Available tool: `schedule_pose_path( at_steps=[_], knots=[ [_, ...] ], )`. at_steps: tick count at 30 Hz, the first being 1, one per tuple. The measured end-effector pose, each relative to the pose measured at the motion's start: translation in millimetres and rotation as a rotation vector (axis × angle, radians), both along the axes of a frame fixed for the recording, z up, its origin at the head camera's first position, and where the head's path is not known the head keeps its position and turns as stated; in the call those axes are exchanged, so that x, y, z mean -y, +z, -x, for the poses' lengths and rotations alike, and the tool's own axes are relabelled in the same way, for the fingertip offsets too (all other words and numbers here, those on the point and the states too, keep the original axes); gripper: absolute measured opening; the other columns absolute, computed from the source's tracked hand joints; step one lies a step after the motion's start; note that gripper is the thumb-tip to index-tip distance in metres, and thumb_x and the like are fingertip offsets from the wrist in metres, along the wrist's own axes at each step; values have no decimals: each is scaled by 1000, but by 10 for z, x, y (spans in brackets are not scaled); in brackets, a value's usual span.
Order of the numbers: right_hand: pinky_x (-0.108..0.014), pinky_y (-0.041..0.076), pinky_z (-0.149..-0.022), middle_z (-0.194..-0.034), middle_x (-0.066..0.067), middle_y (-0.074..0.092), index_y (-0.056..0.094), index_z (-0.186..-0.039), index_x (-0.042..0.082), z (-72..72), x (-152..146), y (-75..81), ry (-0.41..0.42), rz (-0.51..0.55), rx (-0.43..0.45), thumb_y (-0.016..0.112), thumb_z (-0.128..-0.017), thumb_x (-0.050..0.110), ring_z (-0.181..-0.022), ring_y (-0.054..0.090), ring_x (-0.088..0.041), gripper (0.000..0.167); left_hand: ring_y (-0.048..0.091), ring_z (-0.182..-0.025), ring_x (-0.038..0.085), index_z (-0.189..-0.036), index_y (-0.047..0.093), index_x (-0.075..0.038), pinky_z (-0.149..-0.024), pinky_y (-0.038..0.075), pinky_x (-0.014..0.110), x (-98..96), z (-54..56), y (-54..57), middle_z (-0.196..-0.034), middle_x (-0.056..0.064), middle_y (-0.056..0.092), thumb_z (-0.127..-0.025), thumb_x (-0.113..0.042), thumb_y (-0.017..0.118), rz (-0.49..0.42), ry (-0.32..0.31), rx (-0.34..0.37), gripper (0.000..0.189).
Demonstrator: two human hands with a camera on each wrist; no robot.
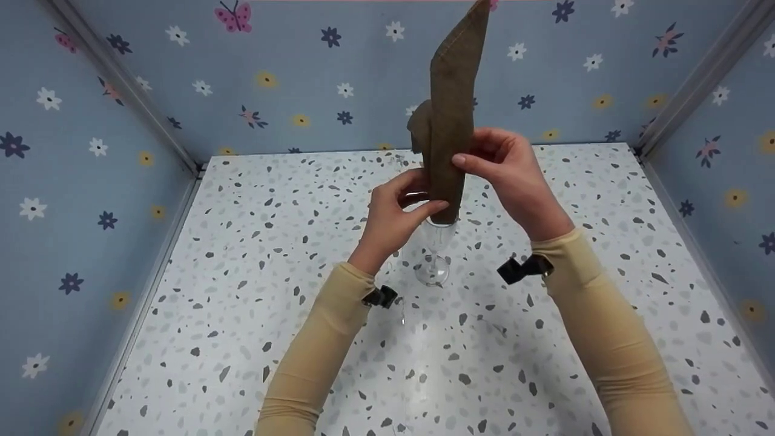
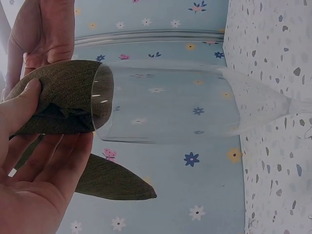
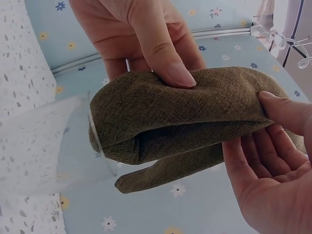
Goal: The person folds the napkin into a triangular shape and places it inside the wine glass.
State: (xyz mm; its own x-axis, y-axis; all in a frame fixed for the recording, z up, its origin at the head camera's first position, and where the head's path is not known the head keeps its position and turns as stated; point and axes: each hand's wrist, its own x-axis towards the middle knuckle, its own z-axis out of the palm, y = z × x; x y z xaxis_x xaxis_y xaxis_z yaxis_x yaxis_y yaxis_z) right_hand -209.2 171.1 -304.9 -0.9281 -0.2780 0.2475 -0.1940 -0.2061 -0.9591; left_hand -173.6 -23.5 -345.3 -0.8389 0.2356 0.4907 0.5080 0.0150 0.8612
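Observation:
A folded brown cloth napkin (image 1: 451,103) stands upright, its lower end just inside the rim of a clear stemmed glass (image 1: 435,266). Low on the napkin, near the rim, my left hand (image 1: 393,212) pinches it between thumb and fingers. Higher up on its right side, my right hand (image 1: 511,172) holds it with the thumb in front. In the left wrist view, the glass bowl (image 2: 170,105) has cloth only at its mouth. One loose flap of the napkin (image 3: 165,173) hangs beside the rolled part, outside the glass.
The glass stands on a white speckled tabletop (image 1: 242,303). Blue flowered panels (image 1: 339,72) rise at the back and both sides. Small black devices (image 1: 524,268) are strapped on the wrists. A white cable (image 3: 292,46) shows at the edge of the right wrist view.

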Motion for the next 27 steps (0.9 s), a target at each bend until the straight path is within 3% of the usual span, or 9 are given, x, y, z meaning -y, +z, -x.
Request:
schedule_pose_path(
  at_steps=[10, 17, 27],
  knots=[
    [-39, 47, -92, -115, -21, 61, 62, -121, 1, 22, -59, -173, 51, -42, -15, 72, -84, 3, -107, 56, -34, 39, 65, -99, 20, -115, 63, 3, -91, 49, 41, -22, 17, -102, -107, 11, 67, -83, -1, 73, -12, 21, 21, 34],
    [-39, 48, -92, -122, -19, 59, 57, -128, 6, 16, -100, -245, 60, -116, -55, 72, -84, 2, -112, 56, -33, 47, 66, -96, 22, -114, 63, 4, -89, 50, 39, -25, 32, -133, -105, 13, 68, -82, 0, 74, -15, 24, -22, 34],
    [-40, 49, -91, -120, -19, 60, 58, -126, 6, 10, -92, -314, 45, -115, -66, 72, -84, 1, -111, 57, -33, 45, 66, -95, 18, -112, 66, 1, -87, 49, 32, -29, 16, -156, -103, 10, 69, -81, -2, 75, 55, 75, -55, 33]
  ],
)
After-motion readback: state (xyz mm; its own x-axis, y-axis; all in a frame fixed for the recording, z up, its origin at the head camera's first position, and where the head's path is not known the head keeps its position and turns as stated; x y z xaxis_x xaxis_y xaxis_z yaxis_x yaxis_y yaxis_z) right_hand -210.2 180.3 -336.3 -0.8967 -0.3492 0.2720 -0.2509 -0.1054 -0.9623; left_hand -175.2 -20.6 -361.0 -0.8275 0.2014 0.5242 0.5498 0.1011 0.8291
